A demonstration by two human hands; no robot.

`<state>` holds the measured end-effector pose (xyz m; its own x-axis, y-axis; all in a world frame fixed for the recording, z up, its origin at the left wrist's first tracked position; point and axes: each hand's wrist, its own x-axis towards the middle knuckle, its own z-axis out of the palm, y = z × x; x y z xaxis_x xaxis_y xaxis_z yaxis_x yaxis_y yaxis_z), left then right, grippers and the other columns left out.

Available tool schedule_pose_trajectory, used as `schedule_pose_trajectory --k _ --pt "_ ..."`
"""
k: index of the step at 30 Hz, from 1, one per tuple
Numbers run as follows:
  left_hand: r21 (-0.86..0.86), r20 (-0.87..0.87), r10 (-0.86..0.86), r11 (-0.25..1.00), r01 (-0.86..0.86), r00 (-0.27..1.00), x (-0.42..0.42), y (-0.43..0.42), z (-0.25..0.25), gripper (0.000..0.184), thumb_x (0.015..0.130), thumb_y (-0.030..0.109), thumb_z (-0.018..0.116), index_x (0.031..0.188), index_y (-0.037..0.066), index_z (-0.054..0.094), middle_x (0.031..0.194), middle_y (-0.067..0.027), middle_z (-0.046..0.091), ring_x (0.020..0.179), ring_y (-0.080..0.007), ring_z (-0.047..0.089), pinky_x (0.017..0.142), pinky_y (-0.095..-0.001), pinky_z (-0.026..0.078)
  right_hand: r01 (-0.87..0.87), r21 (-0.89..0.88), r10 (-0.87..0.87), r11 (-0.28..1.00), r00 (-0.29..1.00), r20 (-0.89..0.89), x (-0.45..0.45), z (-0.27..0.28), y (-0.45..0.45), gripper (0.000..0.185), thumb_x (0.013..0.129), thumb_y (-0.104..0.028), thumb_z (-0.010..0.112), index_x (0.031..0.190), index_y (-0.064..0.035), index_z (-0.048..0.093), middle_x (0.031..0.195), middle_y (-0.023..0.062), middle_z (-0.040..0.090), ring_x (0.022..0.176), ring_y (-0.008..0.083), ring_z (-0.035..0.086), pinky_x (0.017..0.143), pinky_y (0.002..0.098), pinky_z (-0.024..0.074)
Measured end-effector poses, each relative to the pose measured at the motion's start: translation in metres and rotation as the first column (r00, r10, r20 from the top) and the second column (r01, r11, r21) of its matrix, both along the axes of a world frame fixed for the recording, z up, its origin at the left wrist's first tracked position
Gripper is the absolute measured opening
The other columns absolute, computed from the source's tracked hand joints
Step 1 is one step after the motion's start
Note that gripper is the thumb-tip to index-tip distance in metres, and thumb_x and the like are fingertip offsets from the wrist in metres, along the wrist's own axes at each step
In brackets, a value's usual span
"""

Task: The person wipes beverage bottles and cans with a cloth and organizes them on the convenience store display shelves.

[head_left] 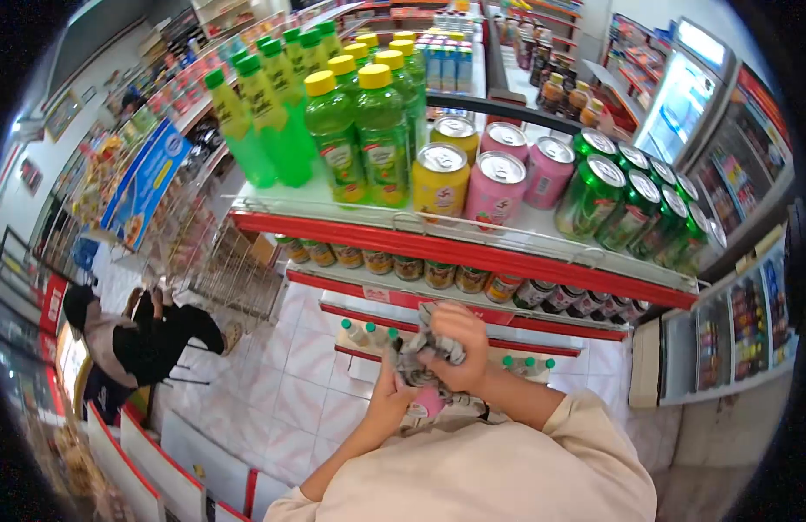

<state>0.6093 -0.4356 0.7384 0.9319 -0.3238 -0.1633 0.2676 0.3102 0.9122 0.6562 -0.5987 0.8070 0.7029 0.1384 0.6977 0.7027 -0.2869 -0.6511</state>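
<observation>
Close to my body, my right hand [459,348] is closed on a crumpled grey patterned cloth [412,364]. My left hand [390,402] grips a pink can [429,401] from the left side, below the cloth. The cloth covers the can's upper part, and only its pink lower end shows. Both hands are in front of the lower shelves. Above them, the top shelf [368,228] holds pink cans [494,193], yellow cans [439,184], green cans [590,196], yellow-capped bottles [384,143] and tall green bottles [286,130].
A person [129,335] sits at the left, near a wire rack [238,274]. Red-edged shelf panels [164,461] stand at the lower left. At the right are an open-fronted shelf [742,335] and a lit fridge [681,96]. Cans line the second shelf [342,283].
</observation>
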Motion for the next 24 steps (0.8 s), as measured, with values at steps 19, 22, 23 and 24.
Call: schedule_pose_trajectory --k 19,22,23,24 --pt "0.345 0.938 -0.305 0.875 -0.34 0.165 0.069 0.013 0.016 0.053 0.056 0.018 0.078 0.099 0.016 0.047 0.119 -0.0011 0.059 0.101 -0.0232 0.051 0.097 -0.05 0.02 0.329 0.886 0.885 -0.327 0.436 0.164 -0.034 -0.126 0.049 0.068 0.085 -0.062 0.039 0.123 -0.0063 0.044 0.124 0.0137 0.047 0.111 0.0257 0.049 0.098 0.0401 0.0376" --pt "0.271 0.95 -0.193 0.902 -0.335 0.247 0.076 0.006 0.017 0.061 0.056 0.017 0.079 0.105 0.018 0.042 0.118 -0.0028 0.059 0.103 -0.0241 0.051 0.096 -0.0505 0.022 0.275 0.894 0.86 -0.353 0.472 0.194 -0.03 -0.125 0.055 0.066 0.085 -0.062 0.04 0.121 -0.0063 0.045 0.12 0.0132 0.048 0.109 0.0255 0.05 0.096 0.0396 0.039" --pt "0.28 0.946 -0.206 0.908 -0.312 0.25 0.078 0.006 0.013 0.065 0.056 0.018 0.081 0.107 0.019 0.041 0.118 -0.0032 0.059 0.105 -0.0252 0.051 0.094 -0.0506 0.025 0.265 0.9 0.856 -0.345 0.482 0.186 -0.03 -0.124 0.055 0.066 0.085 -0.062 0.041 0.12 -0.0064 0.045 0.119 0.013 0.049 0.108 0.0255 0.05 0.096 0.0395 0.0395" --pt "0.284 0.944 -0.214 0.913 -0.292 0.249 0.08 0.005 0.012 0.066 0.056 0.018 0.081 0.108 0.019 0.041 0.118 -0.0033 0.058 0.105 -0.0256 0.05 0.094 -0.0505 0.026 0.261 0.905 0.853 -0.336 0.492 0.175 -0.03 -0.123 0.055 0.065 0.085 -0.061 0.041 0.12 -0.0064 0.046 0.118 0.0128 0.049 0.107 0.0254 0.05 0.095 0.0393 0.0399"
